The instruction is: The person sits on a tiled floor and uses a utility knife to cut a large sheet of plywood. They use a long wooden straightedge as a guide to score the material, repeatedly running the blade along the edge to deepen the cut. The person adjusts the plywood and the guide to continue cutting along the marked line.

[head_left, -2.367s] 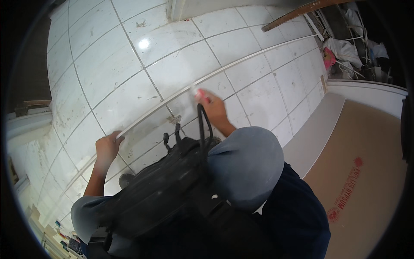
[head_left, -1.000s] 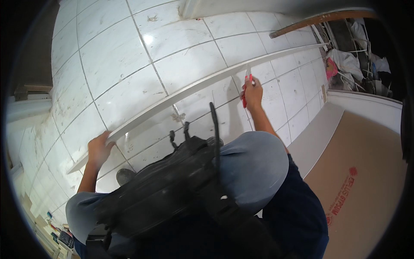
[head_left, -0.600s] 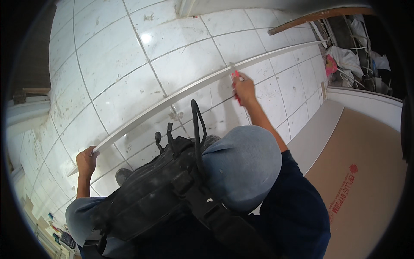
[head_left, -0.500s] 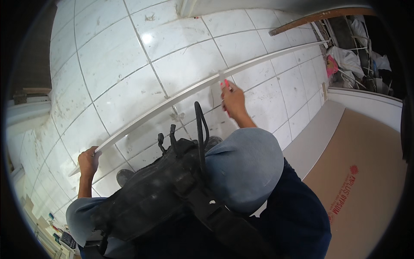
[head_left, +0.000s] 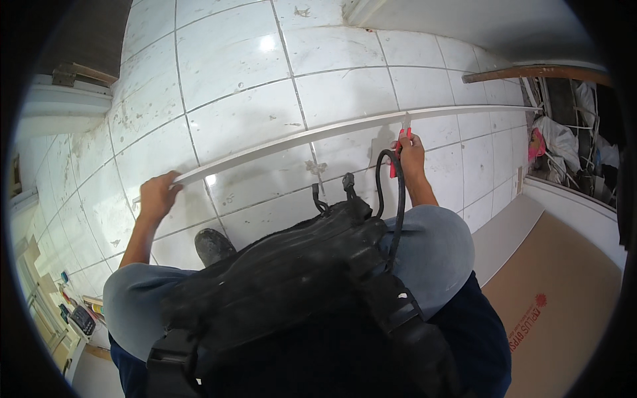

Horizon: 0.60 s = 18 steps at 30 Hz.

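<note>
A long, narrow, pale strip (head_left: 285, 143) runs across in front of me, from the lower left to the far right. Near its left end my left hand (head_left: 159, 194) is closed around it, thumb and fingers at its edges. My right hand (head_left: 411, 154) grips a red utility knife (head_left: 395, 164), its grey blade pointing away from me. The blade tip meets or overlaps the strip's near edge; I cannot tell whether it cuts in.
White floor tiles (head_left: 232, 79) lie beneath, stained in places. A brown-faced gypsum board (head_left: 551, 285) is at right. Bagged clutter (head_left: 557, 139) and a wooden bar (head_left: 531, 73) are at the far right. My black bag (head_left: 279, 265) hangs between my knees.
My view has shifted, so the scene sits differently in the picture. My left hand has moved in along the strip from its end. The knife is still in my right hand at the strip.
</note>
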### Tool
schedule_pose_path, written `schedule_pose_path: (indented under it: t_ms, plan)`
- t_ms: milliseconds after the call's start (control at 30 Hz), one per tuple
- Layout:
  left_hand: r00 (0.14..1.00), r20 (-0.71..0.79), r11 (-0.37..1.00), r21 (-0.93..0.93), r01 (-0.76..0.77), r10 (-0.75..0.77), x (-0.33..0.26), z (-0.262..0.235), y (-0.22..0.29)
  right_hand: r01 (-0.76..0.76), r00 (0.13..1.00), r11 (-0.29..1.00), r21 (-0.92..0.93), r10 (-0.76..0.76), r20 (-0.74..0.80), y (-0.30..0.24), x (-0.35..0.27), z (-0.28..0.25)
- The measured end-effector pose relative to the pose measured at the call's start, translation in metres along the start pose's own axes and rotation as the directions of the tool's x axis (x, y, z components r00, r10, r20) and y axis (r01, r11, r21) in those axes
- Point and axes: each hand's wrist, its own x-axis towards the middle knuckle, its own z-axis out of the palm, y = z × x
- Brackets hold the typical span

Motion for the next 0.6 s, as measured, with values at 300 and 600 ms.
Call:
schedule_pose_path:
  t_ms: [300,600]
  plan:
    - [0.997,-0.041,0.997,-0.027,0.068,-0.069,-0.024,-0.002,-0.028,-0.1,0.987,0.993,0.069,0.091,0.131,0.015,-0.062,0.094]
    - [0.992,-0.115,0.999,-0.019,0.039,-0.041,-0.031,0.001,-0.03,-0.154,0.977,0.985,0.076,0.141,0.157,0.011,-0.068,0.093]
